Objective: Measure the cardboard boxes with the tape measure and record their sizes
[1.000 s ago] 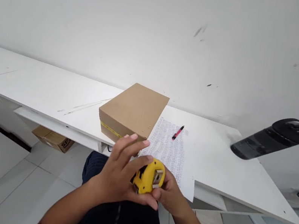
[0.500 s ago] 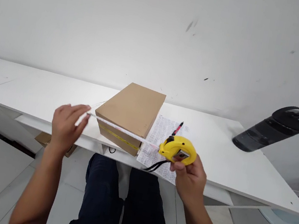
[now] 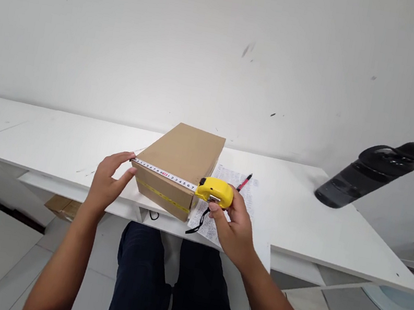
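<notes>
A brown cardboard box [image 3: 187, 154] with a strip of yellow tape on its front sits on the white table [image 3: 54, 142]. My right hand [image 3: 233, 225] grips a yellow tape measure [image 3: 216, 192] at the box's near right corner. Its white blade [image 3: 164, 173] lies along the box's near top edge. My left hand [image 3: 109, 183] pinches the blade's end against the box's near left corner.
A printed sheet of paper [image 3: 222, 205] lies right of the box with a red pen [image 3: 244, 182] on it. A dark handheld device [image 3: 373, 172] juts in at the right. Another cardboard box [image 3: 63, 206] sits on the floor under the table.
The hands went from holding the tape measure together to pulling the blade out. Both then lowered it onto the box's near top edge, the right hand moving left to the corner.
</notes>
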### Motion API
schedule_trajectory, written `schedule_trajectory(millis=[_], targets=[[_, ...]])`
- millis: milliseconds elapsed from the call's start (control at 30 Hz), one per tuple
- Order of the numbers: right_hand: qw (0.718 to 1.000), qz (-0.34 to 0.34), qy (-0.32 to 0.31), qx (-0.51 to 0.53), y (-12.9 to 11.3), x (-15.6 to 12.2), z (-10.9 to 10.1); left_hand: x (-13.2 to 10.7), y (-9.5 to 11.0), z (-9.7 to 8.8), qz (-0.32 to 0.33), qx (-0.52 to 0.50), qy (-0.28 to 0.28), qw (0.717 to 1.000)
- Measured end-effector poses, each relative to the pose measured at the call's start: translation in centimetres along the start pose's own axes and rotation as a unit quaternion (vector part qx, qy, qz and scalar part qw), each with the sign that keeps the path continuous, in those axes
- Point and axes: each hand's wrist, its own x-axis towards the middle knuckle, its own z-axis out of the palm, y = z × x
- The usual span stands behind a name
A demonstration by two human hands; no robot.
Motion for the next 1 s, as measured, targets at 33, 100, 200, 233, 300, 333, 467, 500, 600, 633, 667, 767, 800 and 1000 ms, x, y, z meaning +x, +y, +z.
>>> schedule_trajectory(millis=[33, 100, 200, 233, 300, 333, 467, 500, 600, 633, 667, 767, 800, 1000], targets=[[1.000, 0.003, 0.005, 0.000, 0.0, 0.0, 0.2, -0.1, 0.0, 0.2, -0.008, 0.006, 0.006, 1.000], [1.000, 0.016, 0.011, 0.018, 0.0, 0.2, 0.3, -0.4, -0.3, 0.5, -0.025, -0.008, 0.025, 0.999], [0.995, 0.045, 0.008, 0.091, 0.0, 0.8, 0.0, -0.6, -0.5, 0.5, 0.013, -0.013, 0.062, 0.998], [0.991, 0.054, 0.005, 0.124, -0.1, 1.1, -0.3, -0.6, -0.4, 0.4, 0.040, 0.001, 0.077, 0.996], [0.981, 0.061, 0.010, 0.185, -0.1, 1.6, -1.4, -0.7, 0.1, -0.2, 0.084, 0.032, 0.118, 0.989], [0.977, 0.059, 0.023, 0.204, -0.1, 1.7, -2.1, -0.7, 0.3, -0.7, 0.095, 0.045, 0.142, 0.984], [0.970, 0.045, 0.108, 0.214, 0.0, 1.2, -6.2, -1.4, 1.5, -2.7, 0.104, 0.070, 0.216, 0.968], [0.968, 0.044, 0.124, 0.213, 0.1, 0.7, -7.2, -1.8, 1.9, -3.1, 0.101, 0.070, 0.221, 0.968], [0.963, 0.036, 0.152, 0.219, 0.2, -1.0, -8.9, -3.7, 4.3, -3.4, 0.118, 0.066, 0.196, 0.971], [0.963, 0.034, 0.150, 0.223, 0.2, -1.7, -8.8, -4.5, 5.5, -3.2, 0.151, 0.069, 0.172, 0.971], [0.963, 0.036, 0.138, 0.227, 0.1, -2.3, -8.3, -5.1, 6.8, -2.9, 0.195, 0.073, 0.148, 0.967], [0.963, 0.073, 0.070, 0.252, -0.4, -3.8, -5.2, -6.4, 10.9, -1.1, 0.315, 0.069, 0.102, 0.941], [0.959, 0.090, 0.053, 0.264, -0.5, -4.1, -4.1, -6.4, 12.1, -0.4, 0.336, 0.065, 0.094, 0.935], [0.954, 0.156, 0.042, 0.254, 0.5, -3.8, -2.4, -5.5, 14.9, 6.5, 0.321, 0.009, 0.048, 0.946]])
